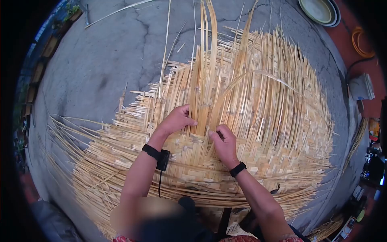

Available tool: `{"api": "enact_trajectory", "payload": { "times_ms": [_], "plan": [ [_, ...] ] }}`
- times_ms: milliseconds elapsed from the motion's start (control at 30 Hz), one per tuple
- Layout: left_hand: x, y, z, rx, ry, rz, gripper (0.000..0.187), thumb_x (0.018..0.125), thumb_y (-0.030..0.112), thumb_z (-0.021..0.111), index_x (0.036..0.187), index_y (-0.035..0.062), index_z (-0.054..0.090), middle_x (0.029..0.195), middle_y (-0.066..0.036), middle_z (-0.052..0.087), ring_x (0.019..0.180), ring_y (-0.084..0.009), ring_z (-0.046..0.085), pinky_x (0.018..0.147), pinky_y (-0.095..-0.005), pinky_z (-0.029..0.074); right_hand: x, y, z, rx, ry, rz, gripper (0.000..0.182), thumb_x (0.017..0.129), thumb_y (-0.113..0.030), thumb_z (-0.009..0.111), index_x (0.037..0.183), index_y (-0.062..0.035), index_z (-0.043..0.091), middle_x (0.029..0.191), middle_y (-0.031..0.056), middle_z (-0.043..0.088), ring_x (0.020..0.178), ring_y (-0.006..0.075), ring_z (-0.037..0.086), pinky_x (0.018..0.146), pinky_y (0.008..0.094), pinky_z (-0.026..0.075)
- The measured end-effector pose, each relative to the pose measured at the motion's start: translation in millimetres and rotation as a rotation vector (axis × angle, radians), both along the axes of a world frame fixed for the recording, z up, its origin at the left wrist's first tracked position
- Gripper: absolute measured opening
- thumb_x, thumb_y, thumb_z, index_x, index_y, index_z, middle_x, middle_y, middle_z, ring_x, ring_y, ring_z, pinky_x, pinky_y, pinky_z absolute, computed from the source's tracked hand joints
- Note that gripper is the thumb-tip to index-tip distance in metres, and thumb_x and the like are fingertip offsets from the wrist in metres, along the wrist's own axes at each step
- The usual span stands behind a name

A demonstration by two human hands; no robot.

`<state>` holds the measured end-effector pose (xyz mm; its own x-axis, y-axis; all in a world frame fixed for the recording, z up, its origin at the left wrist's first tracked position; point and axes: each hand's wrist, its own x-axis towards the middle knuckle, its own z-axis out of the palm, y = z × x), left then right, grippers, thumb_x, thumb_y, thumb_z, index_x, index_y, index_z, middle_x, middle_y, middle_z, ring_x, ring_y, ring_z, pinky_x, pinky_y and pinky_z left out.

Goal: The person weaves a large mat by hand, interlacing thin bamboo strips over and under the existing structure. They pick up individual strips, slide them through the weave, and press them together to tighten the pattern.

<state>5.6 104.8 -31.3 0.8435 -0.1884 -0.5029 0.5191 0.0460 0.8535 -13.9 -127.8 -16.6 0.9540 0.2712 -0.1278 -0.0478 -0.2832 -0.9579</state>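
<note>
A large woven mat of bamboo strips (282,121) spreads over the ground in front of me, its strip ends sticking out unevenly around the edges. My left hand (177,119) is closed, thumb and fingers pinching a flat bamboo strip (194,94) near the middle of the weave. Just to the right, my right hand (225,144) is also closed, with thumb and forefinger together on the lower end of another bamboo strip (219,107). Between the hands, wide flat strips (202,117) run upward past the mat's far edge. The fingertips partly hide the gripped ends.
Cracked grey concrete (109,60) lies beyond the mat. Loose strips (68,125) fan out at the left. Basins (318,10) stand at the upper right, near a coiled orange hose (360,42). A black device with a cable (163,160) hangs by my left wrist.
</note>
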Motion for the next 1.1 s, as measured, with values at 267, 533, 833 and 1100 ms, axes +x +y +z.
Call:
{"api": "enact_trajectory", "payload": {
  "times_ms": [267, 533, 833, 1100],
  "plan": [
    [-10.8, -22.0, -16.7, -0.056, -0.079, 0.228, 0.036, 0.088, -0.006, 0.071, 0.123, 0.0012, 0.065, 0.108, -0.003, 0.071, 0.093, -0.0118, 0.067, 0.085, -0.0287, 0.057, 11.4, 21.3, -22.4, -0.274, 0.04, -0.124, 0.024, 0.091, -0.011, 0.071, 0.11, -0.0033, 0.059, 0.072, 0.0001, 0.056, 0.068, 0.0093, 0.056, 0.064, 0.0276, 0.048],
    [-29.9, -8.9, -5.7, -0.096, -0.18, 0.082, 0.034, 0.089, 0.003, 0.076, 0.123, 0.0023, 0.07, 0.113, -0.005, 0.073, 0.1, -0.0141, 0.068, 0.09, -0.0307, 0.056, 8.1, 12.6, -12.5, -0.41, -0.372, 0.348, 0.025, 0.094, -0.022, 0.071, 0.115, -0.0109, 0.063, 0.091, 0.0083, 0.068, 0.084, 0.0271, 0.067, 0.075, 0.0386, 0.052],
    [-36.6, -10.2, 15.6, -0.207, 0.032, 0.125, 0.034, 0.09, 0.013, 0.079, 0.122, 0.0036, 0.072, 0.109, -0.004, 0.074, 0.098, -0.0133, 0.068, 0.09, -0.0294, 0.056, 60.2, 5.8, 3.3, -0.506, -0.027, 0.216, 0.03, 0.095, -0.024, 0.067, 0.104, 0.0036, 0.06, 0.085, 0.0186, 0.071, 0.077, 0.032, 0.072, 0.071, 0.0409, 0.055],
    [-35.6, -8.6, 4.4, -0.195, -0.031, 0.134, 0.029, 0.094, 0.017, 0.076, 0.121, 0.0068, 0.072, 0.105, 0.003, 0.071, 0.096, -0.0074, 0.062, 0.087, -0.026, 0.051, 68.2, -1.4, -12.4, -0.112, 0.354, 0.158, 0.027, 0.083, -0.016, 0.084, 0.085, -0.0015, 0.061, 0.074, 0.0053, 0.065, 0.062, 0.0116, 0.061, 0.056, 0.0295, 0.049]
  ]
}}
